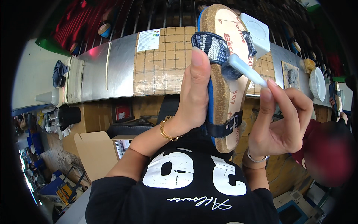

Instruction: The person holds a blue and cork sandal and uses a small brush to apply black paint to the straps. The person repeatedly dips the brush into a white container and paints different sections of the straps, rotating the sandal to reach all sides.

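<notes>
Where the bench begins at frame left, a dark cloth (60, 73) lies crumpled, pale cone (48, 97) just below it, black tub (70, 116) lower again. Thin stick (108, 65) is flat on the metal bench (121, 71), upper left. Taped cardboard (160, 74) covers the upper-centre stretch, paper label (148, 40) at its upper left corner.

Left hand (194, 93), centre: closed firmly on the side of the sandal (223, 100), thumb up by the woven strap (212, 44). Other fingertips hidden behind. Sandal is centre to upper centre, lifted in front of the cardboard, long axis near vertical, footbed facing the camera.

Right hand (283, 125), right of centre: thumb and index pinched on the handle end of a pale brush (250, 71), other fingers loosely curled. Its dark end is blurred against the footbed beside the strap; can't tell if it's actually touching.

My read: step in hand is brush work at the strap edge. Next move calls for a rigid left hold, light pinch, short strokes, tip off the clean footbed. Risk: smearing.

Far right: white bowl (317, 84) on the bench, then a co-worker's hand (343, 117) at another sandal (337, 99).
</notes>
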{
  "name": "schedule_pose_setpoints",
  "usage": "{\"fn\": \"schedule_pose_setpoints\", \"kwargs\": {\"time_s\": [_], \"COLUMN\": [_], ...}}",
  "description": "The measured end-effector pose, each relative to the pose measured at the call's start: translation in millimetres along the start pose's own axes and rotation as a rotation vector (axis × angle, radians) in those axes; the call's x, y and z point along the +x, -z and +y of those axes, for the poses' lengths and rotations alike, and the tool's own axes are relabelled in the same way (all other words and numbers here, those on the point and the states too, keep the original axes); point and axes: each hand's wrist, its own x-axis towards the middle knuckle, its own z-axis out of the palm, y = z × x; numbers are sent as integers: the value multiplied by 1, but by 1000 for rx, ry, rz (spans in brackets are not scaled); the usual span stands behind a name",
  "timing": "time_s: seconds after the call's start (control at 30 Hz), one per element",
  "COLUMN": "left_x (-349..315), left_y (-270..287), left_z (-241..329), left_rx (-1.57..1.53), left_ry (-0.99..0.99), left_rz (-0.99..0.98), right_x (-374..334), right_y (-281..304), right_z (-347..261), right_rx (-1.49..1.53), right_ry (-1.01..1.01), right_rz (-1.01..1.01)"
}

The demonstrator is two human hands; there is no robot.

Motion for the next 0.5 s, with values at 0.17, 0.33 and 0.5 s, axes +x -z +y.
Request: {"fn": "schedule_pose_setpoints", "kwargs": {"time_s": [0.17, 0.33, 0.5], "left_x": [1, -3, -4], "left_y": [0, 2, 5], "left_z": [-7, -5, -1], "left_rx": [47, 92, 118], "left_ry": [-74, -62, -34], "left_rz": [47, 37, 43], "right_x": [-5, -6, 0], "right_y": [4, 5, 7], "right_z": [-11, -13, -1], "right_rx": [-166, -251, -146], "right_ry": [73, 164, 135], "right_rz": [-2, 34, 0]}}
